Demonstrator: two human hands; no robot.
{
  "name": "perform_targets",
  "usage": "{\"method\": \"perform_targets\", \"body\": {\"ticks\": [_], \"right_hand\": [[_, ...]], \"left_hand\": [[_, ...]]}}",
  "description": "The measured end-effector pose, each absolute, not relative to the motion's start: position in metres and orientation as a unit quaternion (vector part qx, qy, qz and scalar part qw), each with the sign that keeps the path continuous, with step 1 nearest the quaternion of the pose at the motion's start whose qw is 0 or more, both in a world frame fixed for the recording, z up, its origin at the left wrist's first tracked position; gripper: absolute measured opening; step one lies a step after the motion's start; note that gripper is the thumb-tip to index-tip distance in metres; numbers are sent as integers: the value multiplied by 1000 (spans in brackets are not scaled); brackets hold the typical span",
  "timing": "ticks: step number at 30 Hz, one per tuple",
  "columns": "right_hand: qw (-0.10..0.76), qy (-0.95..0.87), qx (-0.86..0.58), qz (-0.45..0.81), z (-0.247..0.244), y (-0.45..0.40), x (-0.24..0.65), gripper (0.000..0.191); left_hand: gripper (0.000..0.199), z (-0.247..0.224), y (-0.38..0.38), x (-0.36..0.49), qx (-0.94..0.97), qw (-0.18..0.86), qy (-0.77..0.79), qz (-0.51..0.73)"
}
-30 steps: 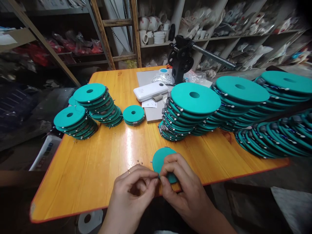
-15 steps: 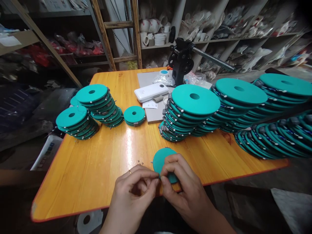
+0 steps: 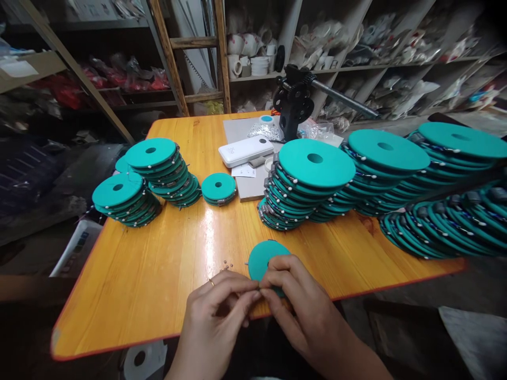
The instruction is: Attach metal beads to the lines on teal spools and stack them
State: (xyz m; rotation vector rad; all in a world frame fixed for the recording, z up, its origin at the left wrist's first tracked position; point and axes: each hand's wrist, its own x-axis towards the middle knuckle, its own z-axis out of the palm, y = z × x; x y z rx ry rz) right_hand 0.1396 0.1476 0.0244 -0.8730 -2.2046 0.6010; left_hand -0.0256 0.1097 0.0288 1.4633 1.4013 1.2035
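round, flat teal foam disc (image 3: 264, 261) gripped at its near edge by closed left hand (image 3: 216, 316) and right hand (image 3: 299, 311), pinch point hidden, just inside the front edge of the orange wooden table (image 3: 119, 301)

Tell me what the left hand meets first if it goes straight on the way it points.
The teal disc, at its lower edge. The left hand has its fingertips about there, right by the right hand, though depth makes actual contact hard to confirm.

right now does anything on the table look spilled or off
Yes: a few tiny round bits lie loose on the table, left of the teal disc held by the left hand and right hand. At far right, a stack of discs leans nearly onto its side.
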Motion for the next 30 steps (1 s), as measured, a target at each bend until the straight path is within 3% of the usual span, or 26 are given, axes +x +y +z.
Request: {"method": "perform_targets", "body": {"ticks": [8, 18, 23, 26, 30], "right_hand": [[389, -833, -302, 254, 22, 154, 150, 23], [334, -870, -325, 162, 26, 139, 160, 11], [286, -843, -436, 135, 17, 138, 178, 65], [276, -832, -457, 152, 16, 141, 180, 63], [348, -810, -424, 207, 22, 141, 174, 65]], "left_hand": [[11, 25, 105, -28, 599, 362, 539, 468], [21, 30, 86, -36, 734, 223, 513, 385], [23, 23, 86, -34, 767, 188, 497, 360], [23, 22, 88, -31, 789, 143, 496, 334], [26, 29, 89, -29, 806, 4, 504, 310]]}}
